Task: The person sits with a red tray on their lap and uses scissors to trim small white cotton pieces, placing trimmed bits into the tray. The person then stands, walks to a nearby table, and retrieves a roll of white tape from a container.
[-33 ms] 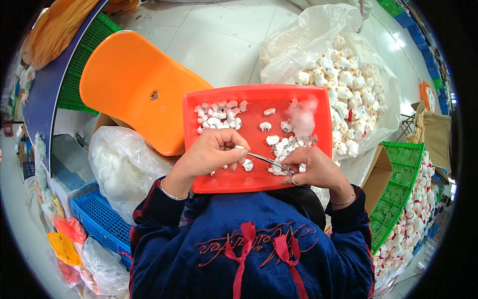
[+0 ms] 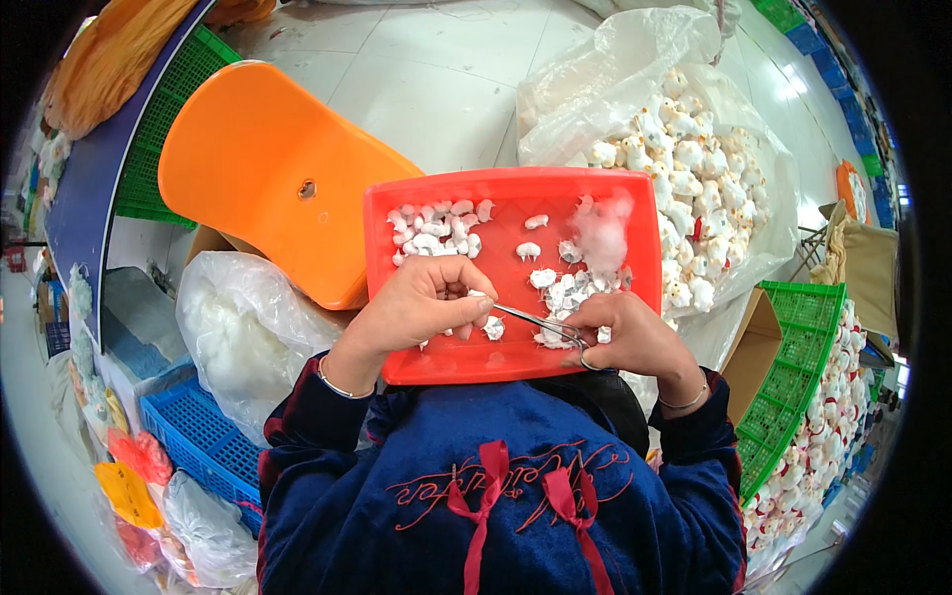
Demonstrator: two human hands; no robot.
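Left hand (image 2: pixel 421 302) fingers curled, pinching a small white toy piece (image 2: pixel 476 295) at the fingertips, over the red tray (image 2: pixel 635 213). Right hand (image 2: pixel 625 332) fingers closed around metal tweezers (image 2: pixel 531 319), tips pointing at the pinched piece. Tray holds loose white pieces beyond both hands, plus a fluff tuft (image 2: pixel 602 233) above the right fingers. Clear bag (image 2: pixel 595 89) of white plush toys beyond the tray, right. Green crate (image 2: pixel 803 372) of similar toys right of the right hand. Stuffing bag (image 2: pixel 243 327) left of the left hand.

My left hand (image 2: pixel 421 302) curls inward, fingertips pinched together, wrist bent. My right hand (image 2: pixel 625 332) is closed in a fist-like grip, knuckles up. Both forearms angle in from below.
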